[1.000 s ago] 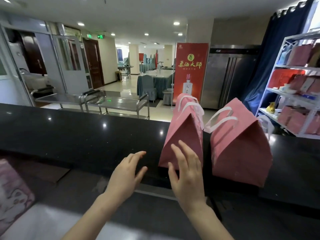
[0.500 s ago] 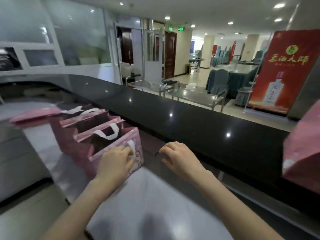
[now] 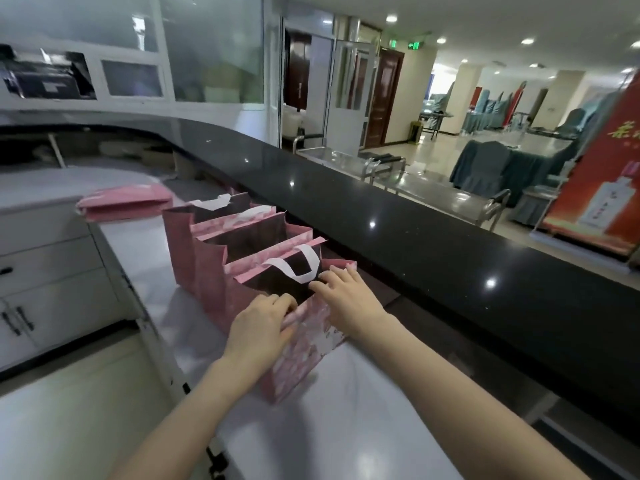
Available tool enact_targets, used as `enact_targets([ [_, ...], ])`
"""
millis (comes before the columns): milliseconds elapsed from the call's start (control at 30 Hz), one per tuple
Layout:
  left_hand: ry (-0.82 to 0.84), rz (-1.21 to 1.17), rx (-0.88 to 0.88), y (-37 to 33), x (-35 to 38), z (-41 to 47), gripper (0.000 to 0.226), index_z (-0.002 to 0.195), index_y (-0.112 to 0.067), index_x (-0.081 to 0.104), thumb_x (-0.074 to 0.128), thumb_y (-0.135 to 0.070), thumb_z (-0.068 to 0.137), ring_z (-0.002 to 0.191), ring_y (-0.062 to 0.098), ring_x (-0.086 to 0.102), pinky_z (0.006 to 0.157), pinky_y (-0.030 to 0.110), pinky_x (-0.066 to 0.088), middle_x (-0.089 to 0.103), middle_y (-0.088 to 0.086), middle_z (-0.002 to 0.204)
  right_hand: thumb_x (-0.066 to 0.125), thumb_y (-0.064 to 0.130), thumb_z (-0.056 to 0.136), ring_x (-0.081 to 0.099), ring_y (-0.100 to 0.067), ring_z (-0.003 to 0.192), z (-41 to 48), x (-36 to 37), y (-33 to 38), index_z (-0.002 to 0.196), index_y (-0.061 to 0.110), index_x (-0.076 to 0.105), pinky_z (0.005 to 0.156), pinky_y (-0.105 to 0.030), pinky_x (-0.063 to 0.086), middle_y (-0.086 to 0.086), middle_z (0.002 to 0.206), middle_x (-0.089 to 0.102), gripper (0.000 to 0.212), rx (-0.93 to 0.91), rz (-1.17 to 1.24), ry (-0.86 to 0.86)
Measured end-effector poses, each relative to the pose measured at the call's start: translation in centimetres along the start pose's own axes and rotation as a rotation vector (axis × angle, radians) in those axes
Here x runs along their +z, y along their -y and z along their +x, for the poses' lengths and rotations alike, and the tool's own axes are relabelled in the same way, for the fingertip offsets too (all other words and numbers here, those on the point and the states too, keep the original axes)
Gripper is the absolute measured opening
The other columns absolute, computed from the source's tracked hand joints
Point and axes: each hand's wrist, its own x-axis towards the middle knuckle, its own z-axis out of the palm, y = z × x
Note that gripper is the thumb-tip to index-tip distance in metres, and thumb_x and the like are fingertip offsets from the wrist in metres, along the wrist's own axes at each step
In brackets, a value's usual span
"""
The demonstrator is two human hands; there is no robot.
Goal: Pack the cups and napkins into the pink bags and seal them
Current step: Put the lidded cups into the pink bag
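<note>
Three open pink bags with white handles stand in a row on the white worktop. My left hand grips the near rim of the nearest pink bag. My right hand rests on that bag's right rim, its fingers curled over the edge by the white handle. The middle bag and the far bag stand open behind it. The insides of the bags look dark; no cups or napkins show.
A stack of flat folded pink bags lies on the worktop farther left. A raised black counter ledge runs along the right. White drawers and cabinets stand at the left. Beyond the ledge are steel trolleys.
My view has swung left, from two sealed bags on the black ledge to the open bags. Both hands have come onto the nearest bag's rim, the right one moving in from the worktop.
</note>
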Motion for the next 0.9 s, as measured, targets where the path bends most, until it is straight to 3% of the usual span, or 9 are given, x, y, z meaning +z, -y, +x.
enact_targets([
  [67,-0.029,-0.053,0.002,0.2,-0.1,0.0,0.013,0.093,-0.028,0.06,0.066,-0.029,0.082,0.081,0.015,0.054,0.06,0.034,0.047,0.049,-0.012,0.075,0.062,0.004,0.081,0.042,-0.031,0.127,0.3,0.3,-0.1,0.126,0.017,0.053,0.118,-0.047,0.013,-0.008,0.122,0.054,0.048,-0.009,0.0,-0.019],
  [133,-0.032,-0.06,0.029,0.1,-0.2,0.0,0.013,0.091,-0.027,0.06,0.067,-0.022,0.081,0.08,0.015,0.054,0.059,0.032,0.045,0.044,-0.013,0.072,0.069,0.001,0.074,0.056,-0.031,0.105,0.0,0.1,-0.2,0.104,0.012,0.063,0.113,-0.046,0.026,-0.009,0.101,0.06,0.033,-0.027,-0.006,-0.063],
  [200,-0.031,-0.066,0.066,-0.1,-0.4,-0.2,0.011,0.087,-0.022,0.062,0.067,-0.015,0.08,0.081,0.016,0.053,0.06,0.031,0.042,0.05,-0.01,0.074,0.08,-0.001,0.058,0.061,-0.028,0.078,-1.0,-0.7,-0.3,0.079,0.012,0.066,0.093,-0.039,0.048,-0.007,0.08,0.061,0.029,-0.05,0.015,-0.114],
  [233,-0.027,-0.07,0.087,-0.4,-0.6,-0.3,0.01,0.085,-0.02,0.062,0.066,-0.013,0.08,0.081,0.017,0.052,0.06,0.031,0.042,0.054,-0.007,0.076,0.081,-0.002,0.055,0.06,-0.026,0.071,-1.7,-1.1,-0.4,0.072,0.012,0.064,0.082,-0.035,0.051,-0.006,0.075,0.059,0.028,-0.048,0.013,-0.128],
  [300,-0.021,-0.078,0.139,-1.2,-1.2,-0.8,0.01,0.083,-0.017,0.062,0.068,-0.01,0.079,0.079,0.016,0.051,0.062,0.031,0.044,0.058,-0.004,0.077,0.071,-0.004,0.067,0.057,-0.027,0.075,-3.5,-1.6,-0.5,0.077,0.01,0.062,0.071,-0.035,0.045,-0.008,0.083,0.057,0.019,-0.016,0.036,-0.087],
  [400,-0.027,-0.119,0.241,-3.5,-2.4,-2.2,0.018,0.079,-0.017,0.063,0.076,-0.005,0.072,0.073,0.014,0.052,0.062,0.029,0.045,0.058,-0.006,0.073,0.055,0.0,0.081,0.052,-0.027,0.088,-7.8,-2.8,-1.5,0.089,0.009,0.059,0.073,-0.036,0.042,-0.007,0.097,0.053,0.013,0.051,0.079,-0.087],
  [600,-0.016,-0.233,0.471,-12.3,-3.1,-6.5,0.024,0.078,-0.018,0.065,0.081,-0.003,0.069,0.07,0.01,0.053,0.063,0.026,0.045,0.058,-0.011,0.074,0.063,0.013,0.085,0.055,-0.02,0.093,-22.4,-7.1,-2.7,0.1,0.015,0.065,0.08,-0.033,0.049,-0.002,0.103,0.059,0.015,0.123,0.141,-0.097],
  [733,0.03,-0.299,0.619,-20.6,-1.7,-10.3,0.024,0.074,-0.013,0.067,0.084,-0.001,0.065,0.067,0.013,0.056,0.062,0.022,0.043,0.06,-0.006,0.07,0.062,0.011,0.085,0.054,-0.018,0.087,-34.0,-9.0,-3.5,0.099,0.015,0.064,0.072,-0.027,0.045,-0.001,0.098,0.06,0.014,0.252,0.143,-0.073],
  [900,0.088,-0.362,0.763,-30.7,1.5,-15.9,0.019,0.079,-0.013,0.068,0.082,-0.004,0.069,0.073,0.012,0.055,0.063,0.024,0.048,0.063,-0.005,0.077,0.061,0.002,0.075,0.053,-0.027,0.082,-48.1,-10.0,-4.1,0.085,0.007,0.062,0.065,-0.042,0.047,-0.007,0.087,0.057,0.011,0.439,0.114,-0.014],
])
